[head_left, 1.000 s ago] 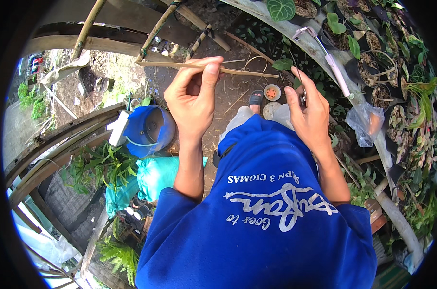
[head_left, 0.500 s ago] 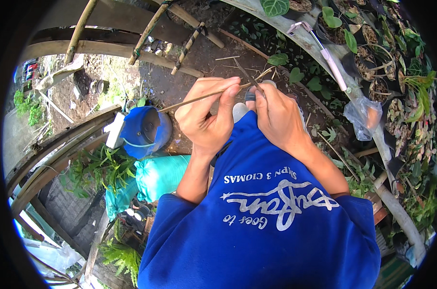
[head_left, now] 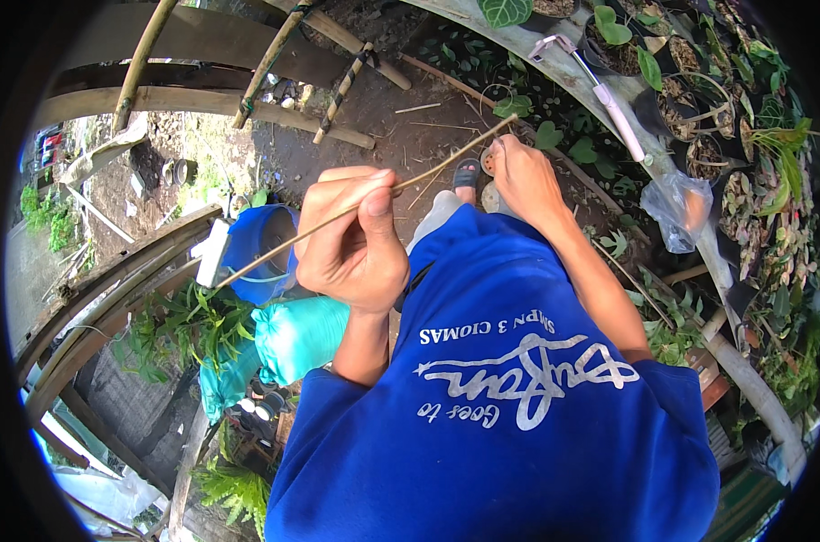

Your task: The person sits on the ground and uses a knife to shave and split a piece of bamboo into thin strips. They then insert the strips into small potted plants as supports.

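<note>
My left hand (head_left: 351,239) pinches a long, thin wooden stick (head_left: 446,163) between thumb and fingers. The stick slants up to the right. Its lower end passes over the blue bucket (head_left: 256,237), and its upper end reaches close to my right hand (head_left: 523,181). My right hand is closed around a knife, which is mostly hidden from this angle. A brown, dark-dotted patch shows beside its fingers; I cannot tell what it belongs to. A sandalled foot (head_left: 466,173) stands on the soil below, between the hands.
Turquoise sacks (head_left: 302,336) lie by the bucket at left. Bamboo rails (head_left: 274,59) and planks run along the far left. At right, potted plants (head_left: 690,99) line a pale beam with a pink selfie stick (head_left: 618,117) and a clear plastic bag (head_left: 678,212).
My hands have moved apart: the left went left and down with the stick, the right moved slightly right. The dark blade near the stick has dropped out of clear sight.
</note>
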Motion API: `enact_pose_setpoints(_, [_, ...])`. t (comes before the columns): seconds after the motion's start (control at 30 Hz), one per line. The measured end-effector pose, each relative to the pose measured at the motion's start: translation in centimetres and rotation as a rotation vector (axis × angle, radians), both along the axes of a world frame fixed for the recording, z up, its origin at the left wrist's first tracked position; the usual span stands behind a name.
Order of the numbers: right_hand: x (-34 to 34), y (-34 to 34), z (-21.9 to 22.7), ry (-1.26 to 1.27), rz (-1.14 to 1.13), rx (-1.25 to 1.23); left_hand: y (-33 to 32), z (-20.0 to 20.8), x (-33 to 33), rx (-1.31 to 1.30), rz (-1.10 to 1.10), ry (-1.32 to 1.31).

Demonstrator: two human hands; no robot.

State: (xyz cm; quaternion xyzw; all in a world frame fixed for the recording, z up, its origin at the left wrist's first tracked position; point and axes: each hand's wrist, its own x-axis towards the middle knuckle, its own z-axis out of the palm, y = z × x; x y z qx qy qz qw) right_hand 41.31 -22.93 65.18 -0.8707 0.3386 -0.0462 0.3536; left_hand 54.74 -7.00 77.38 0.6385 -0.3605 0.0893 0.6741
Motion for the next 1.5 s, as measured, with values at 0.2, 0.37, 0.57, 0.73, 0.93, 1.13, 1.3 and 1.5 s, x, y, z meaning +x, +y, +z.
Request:
enact_pose_setpoints(0.2, [-3.3, -2.1, -4.0, 0.094, -0.201, 0.086, -0.1, -1.2, 1.3, 0.061, -0.006, 0.239])
enact_pose_setpoints(0.37, [-4.6, -1.4, 1.7, -0.446, -0.571, 0.213, -1.7, -3.5, 0.7, 0.069, -0.069, 0.621])
enact_pose_setpoints(0.57, [-8.8, -3.0, 6.8, -0.597, -0.033, 0.126, -6.1, -2.4, -1.5, 0.361, -0.256, 0.534])
enact_pose_setpoints(0.73, [-12.8, -3.5, 8.3, -0.607, -0.086, 0.277, -11.4, -0.4, -4.6, 0.305, -0.514, 0.38])
enact_pose_setpoints(0.93, [-19.8, -5.4, 9.9, -0.581, -0.349, 0.283, -18.3, 0.9, -7.3, 0.187, -0.46, -0.247])
enact_pose_setpoints(1.13, [-28.0, -9.3, 11.4, -0.479, -0.467, 0.206, -25.1, 1.6, -11.6, 0.198, -0.462, -0.608])
enact_pose_setpoints(1.3, [-33.4, -12.1, 11.9, -0.516, -0.58, 0.204, -30.6, 1.2, -17.8, 0.353, -0.721, -0.756])
enact_pose_setpoints(1.5, [-36.9, -16.5, 10.8, -0.552, -0.581, -0.054, -36.9, -1.4, -24.7, 0.307, -0.848, -0.487])
